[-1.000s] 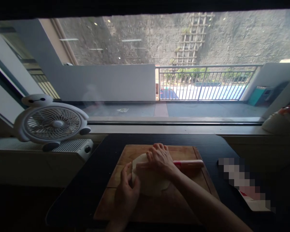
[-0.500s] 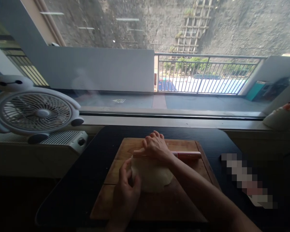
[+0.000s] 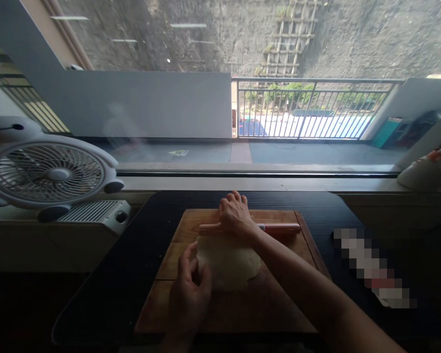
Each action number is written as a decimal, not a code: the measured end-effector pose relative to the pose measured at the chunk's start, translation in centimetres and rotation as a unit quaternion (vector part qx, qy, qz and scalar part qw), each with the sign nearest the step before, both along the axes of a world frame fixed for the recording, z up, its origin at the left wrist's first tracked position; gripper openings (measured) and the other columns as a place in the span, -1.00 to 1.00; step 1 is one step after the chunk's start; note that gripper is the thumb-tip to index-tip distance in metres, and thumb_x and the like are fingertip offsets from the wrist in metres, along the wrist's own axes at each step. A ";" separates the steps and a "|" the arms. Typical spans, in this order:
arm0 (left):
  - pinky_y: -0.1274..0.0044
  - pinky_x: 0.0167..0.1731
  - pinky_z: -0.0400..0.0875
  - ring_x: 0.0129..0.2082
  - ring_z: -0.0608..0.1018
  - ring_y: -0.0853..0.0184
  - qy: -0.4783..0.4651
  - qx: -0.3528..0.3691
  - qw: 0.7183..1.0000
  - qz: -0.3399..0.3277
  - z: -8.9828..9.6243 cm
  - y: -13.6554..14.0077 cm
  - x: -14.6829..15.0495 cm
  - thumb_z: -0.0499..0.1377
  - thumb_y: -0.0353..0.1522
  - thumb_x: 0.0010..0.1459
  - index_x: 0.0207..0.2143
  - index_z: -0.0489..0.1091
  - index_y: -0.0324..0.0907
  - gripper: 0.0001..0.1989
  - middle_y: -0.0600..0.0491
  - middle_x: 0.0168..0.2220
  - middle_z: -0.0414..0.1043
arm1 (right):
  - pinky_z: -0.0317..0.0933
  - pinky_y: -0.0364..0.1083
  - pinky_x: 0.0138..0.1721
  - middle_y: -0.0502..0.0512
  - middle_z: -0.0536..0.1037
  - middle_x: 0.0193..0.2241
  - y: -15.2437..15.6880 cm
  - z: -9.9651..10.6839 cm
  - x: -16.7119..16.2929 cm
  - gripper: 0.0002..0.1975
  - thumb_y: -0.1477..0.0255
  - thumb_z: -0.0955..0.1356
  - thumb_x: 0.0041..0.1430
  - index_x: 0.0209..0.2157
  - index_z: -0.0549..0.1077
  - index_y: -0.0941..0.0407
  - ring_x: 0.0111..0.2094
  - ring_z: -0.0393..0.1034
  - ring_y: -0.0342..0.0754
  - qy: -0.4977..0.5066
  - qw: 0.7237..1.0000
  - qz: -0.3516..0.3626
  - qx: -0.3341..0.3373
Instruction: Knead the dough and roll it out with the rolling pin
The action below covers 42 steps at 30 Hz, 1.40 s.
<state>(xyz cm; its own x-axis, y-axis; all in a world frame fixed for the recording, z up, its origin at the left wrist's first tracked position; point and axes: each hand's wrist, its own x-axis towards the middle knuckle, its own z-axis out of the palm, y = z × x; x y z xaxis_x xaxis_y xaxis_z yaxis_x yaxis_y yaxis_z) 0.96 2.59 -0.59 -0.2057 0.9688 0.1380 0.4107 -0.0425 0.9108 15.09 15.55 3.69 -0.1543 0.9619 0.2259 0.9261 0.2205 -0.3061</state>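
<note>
- The rolling pin (image 3: 282,228) is placed crosswise on the far part of the wooden board (image 3: 156,309), along the far edge of the flattened dough (image 3: 230,264); whether any dough is covered by it cannot be told.
- The middle-left stretch of the pin is covered by the right hand (image 3: 235,213), which is laid palm down over it, with the fingertips bent forward past its far side. How tightly the pin is gripped cannot be told, as the palm is hidden.
- The left hand (image 3: 191,279) is held with thumb and fingers curved and well parted, at the left edge of the dough. No firm hold is shown, though contact at the fingertips cannot be ruled out.
- The right hand is set nearest to the pin, directly upon it; the pin's left end is found just beyond the left fingertips.
- The pin's long axis is turned left to right, nearly parallel to the board's far edge, and is crossed at a slant by the right forearm. Its right end is pointed toward the board's right edge.
- The dough is spread on the near side of the pin, between the two arms. A rounded outline is seen, but no clear long axis can be judged.
</note>
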 end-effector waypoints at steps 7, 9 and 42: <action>0.45 -0.24 0.48 -0.18 0.57 0.20 -0.018 0.000 1.000 -0.017 -0.8 0.1 -0.5 0.14 -0.22 0.07 0.17 0.05 -0.11 -0.38 -0.04 -0.17 0.53 | -0.17 0.11 0.16 0.15 0.23 0.13 -5.3 -0.8 -0.5 -0.65 0.29 0.07 0.32 -0.04 0.34 0.07 0.23 -0.12 0.07 0.015 0.997 0.063 0.031; 0.44 -0.21 0.47 -0.15 0.56 0.20 -0.004 -0.001 1.000 -0.019 -0.6 0.0 -0.4 0.14 -0.22 0.08 0.16 0.07 -0.11 -0.40 -0.03 -0.17 0.52 | -0.24 0.10 0.18 0.11 0.21 0.15 -6.6 -1.0 -0.6 -0.65 0.28 0.07 0.32 -0.04 0.34 0.05 0.24 -0.16 0.06 0.010 0.995 0.083 0.051; 0.34 0.03 0.25 0.02 0.42 0.18 0.416 0.135 0.893 -0.105 4.2 7.9 5.7 -0.05 -0.30 0.21 -0.03 0.36 -0.22 -0.64 -0.10 -0.04 0.45 | 0.11 -0.09 -0.16 0.06 0.39 -0.27 -11.2 -0.2 12.2 -0.78 0.25 0.23 0.28 -0.26 0.39 0.09 -0.24 0.24 -0.06 -0.035 0.979 0.200 0.029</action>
